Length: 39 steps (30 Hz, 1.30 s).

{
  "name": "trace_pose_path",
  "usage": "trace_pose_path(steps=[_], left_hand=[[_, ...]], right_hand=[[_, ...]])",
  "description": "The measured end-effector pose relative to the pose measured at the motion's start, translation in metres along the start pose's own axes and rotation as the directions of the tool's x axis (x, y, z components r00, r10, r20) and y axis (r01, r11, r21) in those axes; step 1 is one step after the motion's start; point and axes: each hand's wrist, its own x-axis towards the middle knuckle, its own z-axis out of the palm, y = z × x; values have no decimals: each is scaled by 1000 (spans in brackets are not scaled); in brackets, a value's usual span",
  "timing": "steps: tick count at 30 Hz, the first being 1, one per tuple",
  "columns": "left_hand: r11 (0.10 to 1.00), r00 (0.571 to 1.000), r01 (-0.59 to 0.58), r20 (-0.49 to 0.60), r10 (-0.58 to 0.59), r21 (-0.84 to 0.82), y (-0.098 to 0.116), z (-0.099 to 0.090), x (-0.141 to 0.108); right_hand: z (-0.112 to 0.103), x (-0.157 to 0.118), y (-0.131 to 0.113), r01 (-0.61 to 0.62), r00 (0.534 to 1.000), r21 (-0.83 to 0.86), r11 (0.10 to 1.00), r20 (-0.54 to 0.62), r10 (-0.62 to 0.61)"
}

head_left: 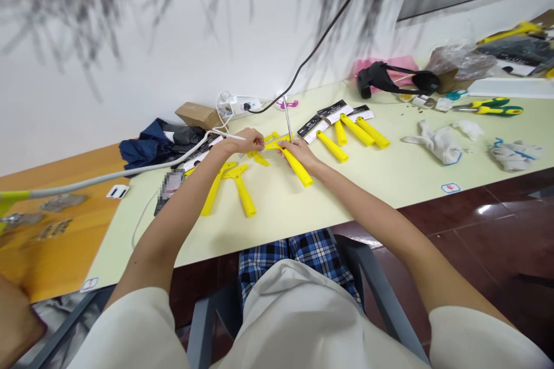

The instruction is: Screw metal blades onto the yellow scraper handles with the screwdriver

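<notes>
My right hand (302, 153) is closed around a yellow scraper (298, 168), its handle slanting down toward me. A thin metal rod (287, 119) rises beside that hand; whether the hand touches it I cannot tell. My left hand (251, 139) is closed in a pinch at the left end of the scraper's head, and what its fingertips hold is hidden. Under and left of my hands lie more yellow scrapers (242, 191). Right of my right hand, several yellow-handled scrapers (332, 147) rest in a row with black-and-white cards (312, 127) on their heads.
Behind stand a cardboard box (197, 116) and a white power strip (240, 105) with a black cable. Dark blue cloth (145, 147) lies left. At right are white gloves (439, 141), yellow-green screwdrivers (493, 108) and a black strapped object (396, 79). Another person's arm (17, 323) shows lower left.
</notes>
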Motion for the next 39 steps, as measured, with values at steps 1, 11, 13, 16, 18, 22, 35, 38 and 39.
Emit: trace_pose_path(steps=[1, 11, 13, 16, 18, 22, 35, 38, 39], left_hand=[[1000, 1000, -3, -8, 3, -4, -1, 1, 0], [956, 959, -162, -268, 94, -244, 9, -17, -26], [925, 953, -218, -272, 133, -310, 20, -23, -35], [890, 956, -270, -212, 203, -368, 36, -24, -43], [881, 954, -290, -186, 235, -373, 42, -19, -45], [882, 948, -305, -200, 246, -360, 44, -6, -45], [864, 885, -409, -361, 295, -296, 58, 2, -58], [891, 873, -420, -343, 347, -169, 55, 7, -63], [900, 870, -421, -334, 363, -117, 53, 10, -65]], right_hand=[[0, -1, -1, -2, 1000, -7, 1000, 1, 2], [-2, -8, -8, -41, 989, -121, 992, 133, 57], [-2, -8, -6, -38, 979, -137, 990, 195, 64], [0, -8, -2, -15, 962, -146, 989, 266, 53], [0, -8, -1, -3, 954, -157, 988, 294, 49], [0, -9, -1, 8, 950, -168, 986, 310, 45], [2, -18, -10, 16, 951, -167, 986, 306, 37], [3, -19, -12, -4, 956, -162, 987, 287, 51], [3, -20, -12, -10, 957, -162, 987, 284, 56]])
